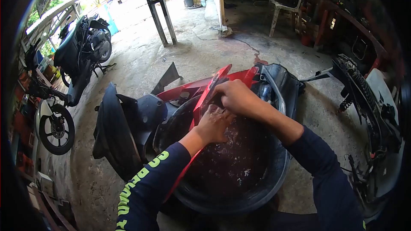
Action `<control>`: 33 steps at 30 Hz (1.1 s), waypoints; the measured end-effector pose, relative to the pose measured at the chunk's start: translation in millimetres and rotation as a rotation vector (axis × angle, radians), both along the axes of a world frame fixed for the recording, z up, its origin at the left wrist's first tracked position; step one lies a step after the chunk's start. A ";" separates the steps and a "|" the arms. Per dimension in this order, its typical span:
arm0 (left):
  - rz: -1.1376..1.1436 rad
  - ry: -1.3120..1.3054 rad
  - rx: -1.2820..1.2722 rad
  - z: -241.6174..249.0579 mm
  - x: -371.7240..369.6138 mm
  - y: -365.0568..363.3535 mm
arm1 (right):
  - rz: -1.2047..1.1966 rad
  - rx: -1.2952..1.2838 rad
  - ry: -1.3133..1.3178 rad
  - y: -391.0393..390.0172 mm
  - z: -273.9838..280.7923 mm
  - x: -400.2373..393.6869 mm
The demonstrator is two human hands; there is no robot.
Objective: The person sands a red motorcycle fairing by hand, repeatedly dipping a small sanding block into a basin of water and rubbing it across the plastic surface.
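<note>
A long red motorcycle fairing panel [198,113] stands tilted over a round black basin [280,169] of dark, sudsy water [233,158]. My left hand [212,125] grips the panel around its middle, with soapy wet skin over the knuckles. Just above it, my right hand [236,97] is closed and pressed against the panel's upper part. Whatever lies inside the right fingers is hidden from view. The two hands nearly touch.
Black plastic fairings [147,111] lie left of the basin, and more red panels [184,92] behind it. A dark part with a grey tube [274,90] sits behind right. Motorcycles [81,47] stand at left, a stripped frame [364,98] at right, a plastic chair [291,8] farther back.
</note>
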State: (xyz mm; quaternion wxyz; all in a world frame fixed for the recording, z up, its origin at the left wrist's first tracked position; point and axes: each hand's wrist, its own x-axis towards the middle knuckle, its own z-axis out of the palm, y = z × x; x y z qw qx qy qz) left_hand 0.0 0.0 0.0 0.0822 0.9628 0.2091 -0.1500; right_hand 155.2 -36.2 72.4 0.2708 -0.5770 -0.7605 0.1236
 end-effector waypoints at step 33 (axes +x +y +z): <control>0.811 -0.666 -0.545 -26.9 -128.0 -50.4 | 0.164 -0.262 0.396 -3.9 9.5 -8.7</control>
